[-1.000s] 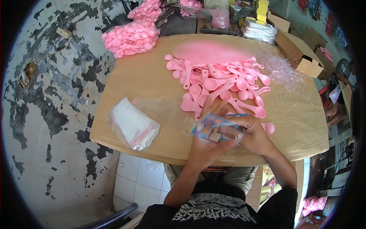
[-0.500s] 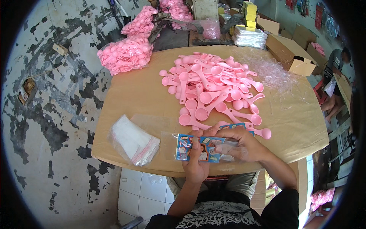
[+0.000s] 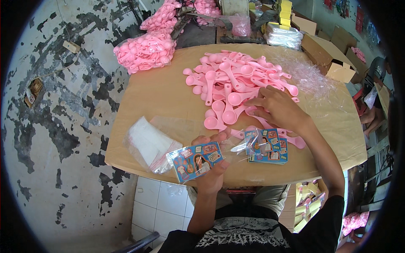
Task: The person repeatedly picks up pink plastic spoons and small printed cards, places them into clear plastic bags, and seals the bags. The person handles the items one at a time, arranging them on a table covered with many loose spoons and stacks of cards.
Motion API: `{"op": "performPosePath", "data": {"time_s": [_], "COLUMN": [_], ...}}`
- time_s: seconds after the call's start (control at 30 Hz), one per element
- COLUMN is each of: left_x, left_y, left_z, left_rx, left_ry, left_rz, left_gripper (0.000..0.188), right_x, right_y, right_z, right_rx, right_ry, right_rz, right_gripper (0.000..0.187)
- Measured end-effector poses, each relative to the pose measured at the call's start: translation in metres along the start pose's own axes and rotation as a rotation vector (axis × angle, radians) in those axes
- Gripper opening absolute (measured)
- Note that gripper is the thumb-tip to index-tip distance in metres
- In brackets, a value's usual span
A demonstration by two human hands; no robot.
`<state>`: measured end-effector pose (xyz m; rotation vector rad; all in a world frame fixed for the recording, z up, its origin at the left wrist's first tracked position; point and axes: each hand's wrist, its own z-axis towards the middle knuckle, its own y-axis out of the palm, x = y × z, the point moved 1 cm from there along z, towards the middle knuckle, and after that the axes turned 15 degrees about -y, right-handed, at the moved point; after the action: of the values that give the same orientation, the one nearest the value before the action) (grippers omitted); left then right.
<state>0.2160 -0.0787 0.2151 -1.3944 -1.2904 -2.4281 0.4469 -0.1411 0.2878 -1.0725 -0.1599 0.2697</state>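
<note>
Head view: brown-papered table (image 3: 333, 139), peeling wall (image 3: 80, 143).
Left hand (image 3: 211, 180) pinches bagged card (image 3: 195, 161); right hand (image 3: 283, 110), fingers spread, over pink measuring spoons (image 3: 236, 98).

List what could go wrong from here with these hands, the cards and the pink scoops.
The pink scoops overlap, so the right hand could drag several along when lifting one.
The clear bag around the blue card looks limp; it might crumple or slip in the left hand.
The loose card stack lies near the right forearm, which could nudge it.
</note>
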Motion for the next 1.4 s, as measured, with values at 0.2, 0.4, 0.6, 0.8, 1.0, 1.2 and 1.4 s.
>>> {"op": "performPosePath", "data": {"time_s": [0.2, 0.4, 0.6, 0.8, 1.0, 1.2, 1.4], "left_x": [-0.001, -0.001, -0.001, -0.008, -0.007, 0.021, 0.036], "left_y": [-0.006, -0.012, -0.007, 0.009, 0.029, 0.014, 0.045], "left_z": [0.006, 0.005, 0.005, 0.003, -0.001, 0.011, 0.029], "left_rx": [-0.073, -0.009, -0.039, -0.009, -0.079, -0.027, -0.051], "left_ry": [0.022, 0.024, -0.023, -0.105, -0.283, -0.045, -0.063], "left_rz": [0.003, -0.132, -0.235, -0.352, -0.563, 0.110, 0.944], "left_gripper": [0.060, 0.063, 0.064, 0.071, 0.093, 0.103, 0.079], "right_x": [0.005, 0.001, -0.036, -0.069, -0.076, -0.065, -0.067], "right_y": [0.001, -0.038, -0.056, -0.047, -0.056, -0.104, -0.066], "right_z": [-0.002, -0.030, -0.032, -0.007, 0.003, 0.036, 0.065], "right_rx": [-0.038, -0.032, 0.049, -0.004, 0.222, 0.376, 0.047], "right_ry": [0.150, 0.293, 0.241, 0.109, -0.016, 0.104, 0.010], "right_rz": [0.039, 0.390, 0.662, 0.746, 0.609, 0.418, 0.407], "right_gripper": [0.017, 0.017, 0.014, 0.028, 0.019, 0.008, 0.010]}}
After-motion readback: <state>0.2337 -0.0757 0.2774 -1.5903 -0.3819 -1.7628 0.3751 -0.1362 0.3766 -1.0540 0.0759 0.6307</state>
